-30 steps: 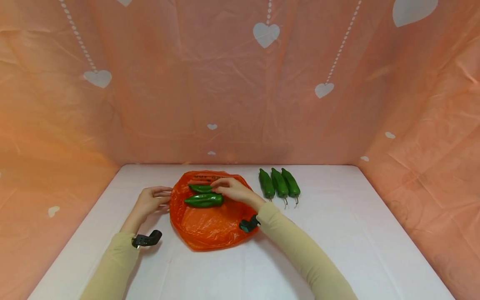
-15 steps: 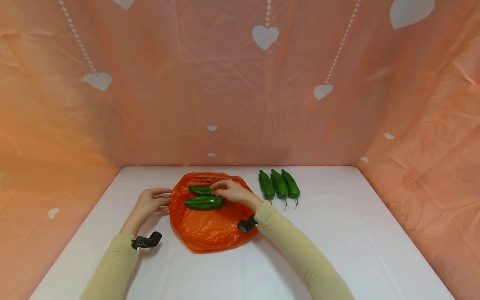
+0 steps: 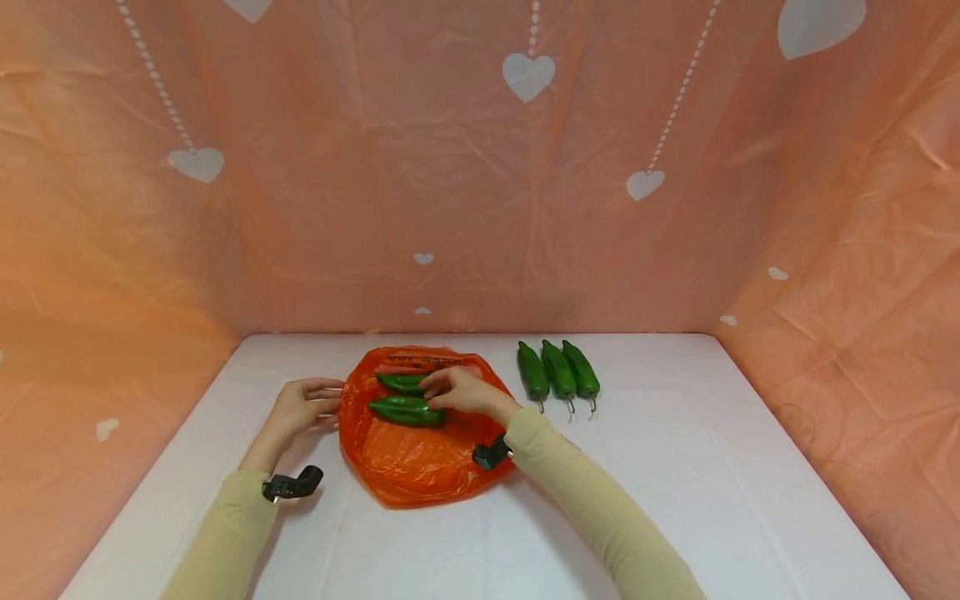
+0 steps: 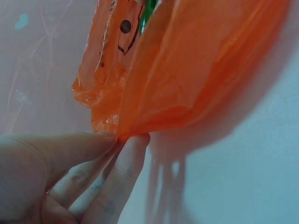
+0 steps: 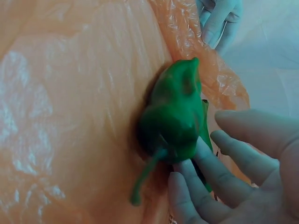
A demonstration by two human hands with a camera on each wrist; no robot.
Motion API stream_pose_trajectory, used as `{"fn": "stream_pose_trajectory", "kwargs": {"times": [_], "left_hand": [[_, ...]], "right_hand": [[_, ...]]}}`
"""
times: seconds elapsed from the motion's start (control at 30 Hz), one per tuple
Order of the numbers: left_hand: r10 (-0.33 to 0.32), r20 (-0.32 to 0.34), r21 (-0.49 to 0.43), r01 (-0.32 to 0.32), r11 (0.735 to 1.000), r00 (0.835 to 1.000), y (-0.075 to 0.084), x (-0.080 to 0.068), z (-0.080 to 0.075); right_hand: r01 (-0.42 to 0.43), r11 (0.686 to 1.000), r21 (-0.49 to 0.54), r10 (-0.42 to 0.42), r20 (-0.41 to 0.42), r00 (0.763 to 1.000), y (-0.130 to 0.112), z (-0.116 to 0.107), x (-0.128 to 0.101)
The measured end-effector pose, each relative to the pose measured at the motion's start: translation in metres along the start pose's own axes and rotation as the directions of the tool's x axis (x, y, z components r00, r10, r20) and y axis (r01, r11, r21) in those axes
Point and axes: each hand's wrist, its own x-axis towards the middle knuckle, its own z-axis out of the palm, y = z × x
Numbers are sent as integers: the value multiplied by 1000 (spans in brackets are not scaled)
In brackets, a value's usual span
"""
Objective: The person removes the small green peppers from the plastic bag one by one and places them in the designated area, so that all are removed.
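Observation:
An orange plastic bag (image 3: 420, 454) lies flat on the white table (image 3: 675, 467). Two green peppers lie on its plastic, one farther (image 3: 399, 382) and one nearer (image 3: 403, 411). My right hand (image 3: 442, 393) reaches over the bag, its fairly straight fingers (image 5: 205, 170) touching the stem end of the nearer pepper (image 5: 175, 114). My left hand (image 3: 324, 400) pinches the bag's left edge between thumb and fingers (image 4: 128, 149), and the bag (image 4: 187, 70) bulges up beyond them.
Three more green peppers (image 3: 558, 369) lie side by side to the right of the bag, stems toward me. Pink cloth with white hearts (image 3: 480, 167) walls the table at the back and on both sides.
My right hand has drawn slightly toward me, and the nearer pepper has shifted a little nearer with it. The left hand has kept its pinch on the bag's edge.

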Motion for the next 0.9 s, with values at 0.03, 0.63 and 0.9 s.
{"fn": "stream_pose_trajectory", "kwargs": {"times": [0.03, 0.63, 0.9], "left_hand": [[-3, -1, -2, 3, 1000, 1000, 0, 0, 0], [4, 9, 2, -4, 1000, 1000, 2, 0, 0], [-25, 16, -17, 25, 1000, 1000, 3, -1, 0]], "right_hand": [[-9, 1000, 0, 9, 0, 1000, 0, 0, 0], [-95, 994, 46, 94, 13, 995, 3, 5, 2], [-108, 994, -13, 108, -9, 994, 1, 9, 5]]}}
